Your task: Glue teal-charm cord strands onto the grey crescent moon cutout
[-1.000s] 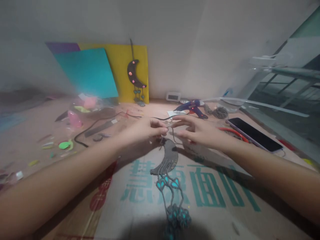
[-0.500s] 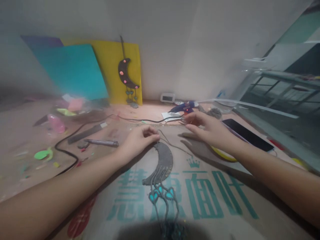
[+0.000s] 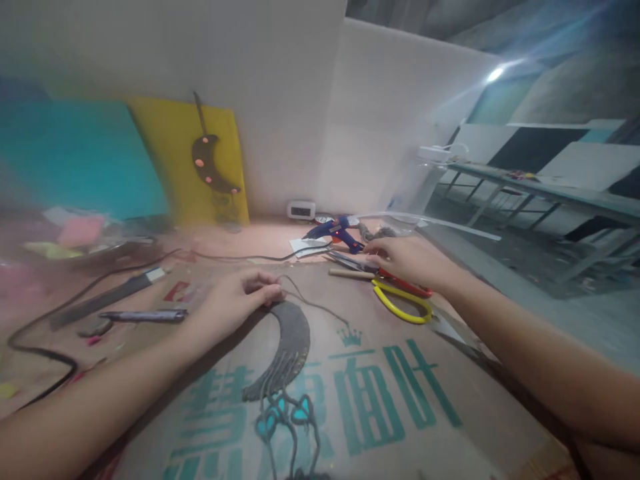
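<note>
My left hand (image 3: 253, 293) is closed, thumb against fingers, at the upper tip of a grey crescent moon ornament (image 3: 295, 333). A thin grey cord (image 3: 315, 305) trails from there to the right over the cardboard. Several cords hang from the crescent's lower part, with grey-edged turquoise hearts (image 3: 301, 409) on them. My right hand (image 3: 407, 261) reaches forward, its fingers curved and slightly apart, close to the handle end of a blue glue gun (image 3: 334, 231). Below it lie scissors with a yellow handle (image 3: 403, 307) and a red handle; the hand partly hides them.
Printed cardboard (image 3: 370, 360) covers the tabletop. Left of my hands lie a pen (image 3: 145, 316), a grey strip (image 3: 107, 299) and a black cable (image 3: 45, 350). A small white clock (image 3: 301, 211) stands by the wall, near grey yarn (image 3: 377, 232). Another crescent (image 3: 213, 167) leans on a yellow sheet (image 3: 170, 153).
The view has turned right. My right hand has moved right relative to the glue gun, uncovering more of the scissors. My left hand stays at the crescent's tip.
</note>
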A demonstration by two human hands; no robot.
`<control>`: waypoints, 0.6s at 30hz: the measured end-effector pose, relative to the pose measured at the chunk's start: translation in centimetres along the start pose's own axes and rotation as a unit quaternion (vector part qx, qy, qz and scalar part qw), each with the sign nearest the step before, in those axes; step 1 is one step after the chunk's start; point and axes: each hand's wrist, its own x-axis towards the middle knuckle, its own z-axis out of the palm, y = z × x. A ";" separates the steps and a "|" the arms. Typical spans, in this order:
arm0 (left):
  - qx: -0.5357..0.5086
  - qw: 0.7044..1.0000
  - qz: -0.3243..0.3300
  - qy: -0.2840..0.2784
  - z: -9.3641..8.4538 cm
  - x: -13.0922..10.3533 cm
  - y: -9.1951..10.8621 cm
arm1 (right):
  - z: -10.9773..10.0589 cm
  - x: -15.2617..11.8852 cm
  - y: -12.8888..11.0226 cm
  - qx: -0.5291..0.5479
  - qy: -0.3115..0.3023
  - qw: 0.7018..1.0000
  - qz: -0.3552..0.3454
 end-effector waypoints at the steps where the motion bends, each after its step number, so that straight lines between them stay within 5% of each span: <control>1: 0.006 1.000 0.010 -0.002 0.0 0.0 0.0 | 0.0 -0.1 -0.3 -0.002 0.005 1.000 0.000; 11: -0.038 0.999 -0.001 0.010 0.0 -0.4 1.2 | 1.7 -0.1 -0.5 0.147 0.022 0.986 -0.080; 18: -0.023 0.999 0.031 0.007 -0.3 0.0 1.3 | 3.2 4.2 0.6 0.200 0.086 0.976 -0.021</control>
